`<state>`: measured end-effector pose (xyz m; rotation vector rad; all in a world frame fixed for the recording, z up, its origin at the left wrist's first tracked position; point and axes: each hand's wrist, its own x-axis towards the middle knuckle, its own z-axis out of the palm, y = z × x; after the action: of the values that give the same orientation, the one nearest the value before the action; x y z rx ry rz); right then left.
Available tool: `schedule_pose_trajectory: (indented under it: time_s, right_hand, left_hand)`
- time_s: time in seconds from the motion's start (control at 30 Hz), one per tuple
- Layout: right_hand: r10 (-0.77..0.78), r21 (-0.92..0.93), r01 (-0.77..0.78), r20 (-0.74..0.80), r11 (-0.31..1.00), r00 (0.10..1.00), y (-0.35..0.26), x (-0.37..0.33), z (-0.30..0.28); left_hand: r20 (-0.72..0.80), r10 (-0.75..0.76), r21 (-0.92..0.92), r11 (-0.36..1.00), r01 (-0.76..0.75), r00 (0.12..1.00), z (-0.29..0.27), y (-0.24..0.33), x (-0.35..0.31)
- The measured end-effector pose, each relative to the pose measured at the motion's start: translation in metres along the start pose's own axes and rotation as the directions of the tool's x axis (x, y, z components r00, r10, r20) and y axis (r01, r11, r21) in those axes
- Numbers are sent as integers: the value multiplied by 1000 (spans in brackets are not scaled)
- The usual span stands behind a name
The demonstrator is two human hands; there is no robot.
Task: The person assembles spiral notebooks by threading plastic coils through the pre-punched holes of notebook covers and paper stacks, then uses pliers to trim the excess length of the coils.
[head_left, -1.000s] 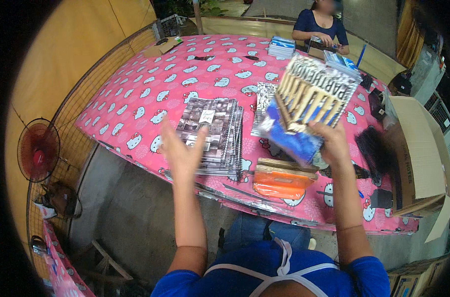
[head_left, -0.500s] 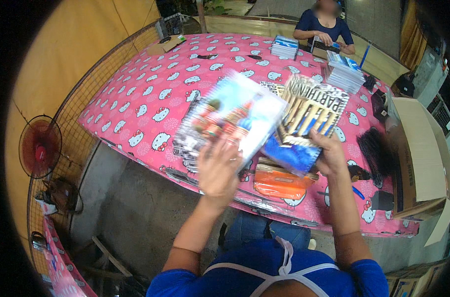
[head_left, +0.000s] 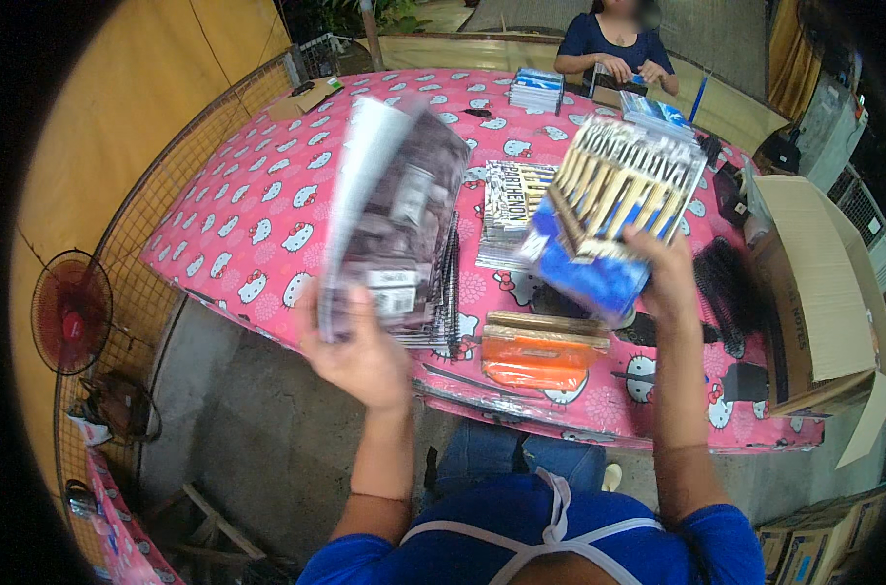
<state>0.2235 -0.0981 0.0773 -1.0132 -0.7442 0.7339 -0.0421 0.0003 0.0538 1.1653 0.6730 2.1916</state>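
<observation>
My left hand (head_left: 363, 359) is closed on the lower end of a grey notebook (head_left: 404, 200), held tilted with its photo-printed side and a white label showing. Beneath it, a stack of notebooks with black spiral binding (head_left: 451, 292) lies partly hidden. My right hand (head_left: 667, 278) grips a notebook cover (head_left: 643, 180) printed with tan columns, its lower part blue. That cover hangs over the table, slightly blurred. Between the hands lies a stack of matching column-printed covers (head_left: 506, 210). In front of them sits an orange plastic-wrapped bundle (head_left: 535, 366).
The table wears a pink cat-patterned cloth (head_left: 277, 219). To the right are a heap of black binding coils (head_left: 721, 292) and an open cardboard box (head_left: 818, 283). Across the table a person (head_left: 618, 49) handles things behind stacks of blue-white notebooks (head_left: 536, 91). A red fan (head_left: 72, 327) stands left.
My left hand has moved left and turned the notebook, so its grey labelled side shows instead of the colourful one. My right hand has shifted slightly up and right, still holding the column-printed cover.
</observation>
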Motion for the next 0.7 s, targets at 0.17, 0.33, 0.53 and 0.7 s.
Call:
schedule_pose_trajectory:
  time_s: [0.17,0.33,0.53,0.7]
  right_hand:
    - [-137,-232,124,-43,965,990,-25,65,6]
    - [-250,-668,297,169,682,953,-30,117,9]
    - [-470,-878,446,473,-177,745,30,128,-2]
    - [-83,-842,453,494,-292,866,74,86,-5]
  left_hand:
    - [12,-338,-157,929,336,941,-30,-28,64]
    - [317,-336,699,715,21,887,-105,-107,65]
    - [294,-560,384,811,441,774,-91,-89,64]
    - [203,-754,443,640,628,625,-85,-94,102]
